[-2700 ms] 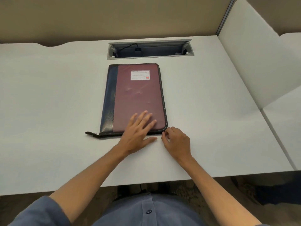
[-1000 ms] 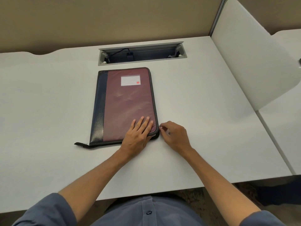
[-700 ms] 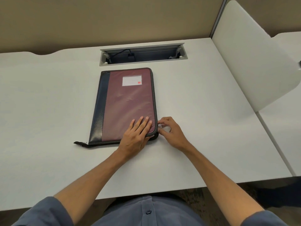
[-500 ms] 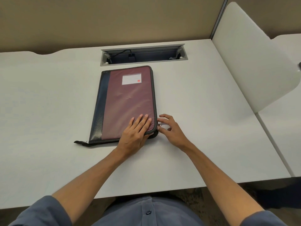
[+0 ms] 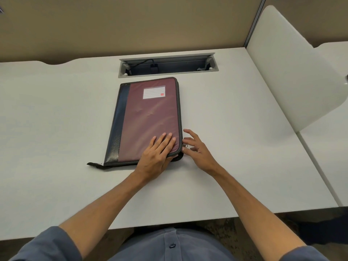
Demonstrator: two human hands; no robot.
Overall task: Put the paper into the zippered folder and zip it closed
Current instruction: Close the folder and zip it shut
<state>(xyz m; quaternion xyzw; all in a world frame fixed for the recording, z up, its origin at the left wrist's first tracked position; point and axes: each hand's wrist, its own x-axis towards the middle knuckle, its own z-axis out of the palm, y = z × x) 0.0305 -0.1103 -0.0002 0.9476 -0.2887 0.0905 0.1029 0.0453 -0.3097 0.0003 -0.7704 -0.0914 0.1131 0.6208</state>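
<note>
The folder (image 5: 148, 119) is lying flat and closed on the white bench (image 5: 56, 129), its long side running away from the person, with a dark spine strip along its left edge and a white label (image 5: 154, 92) near the far end. The left hand (image 5: 158, 153) is pressing down flat on the folder's near right corner, fingers straight and together. The right hand (image 5: 197, 149) is sitting just beside that corner on the bench, fingers spread and relaxed; the small metal zipper pull (image 5: 185, 145) is sticking out from the folder's right edge right at its fingertips, and it is hard to tell whether the thumb is touching it. A black zipper tail (image 5: 94, 164) is trailing off the folder's near left corner onto the bench. No paper is showing outside the folder.

Beyond the folder's far end, a cable tray (image 5: 167, 65) is set into the bench with a black cable inside. A white divider (image 5: 293, 72) is standing along the bench's right side, well apart from the hands. A tan wall panel (image 5: 131, 25) is backing the bench.
</note>
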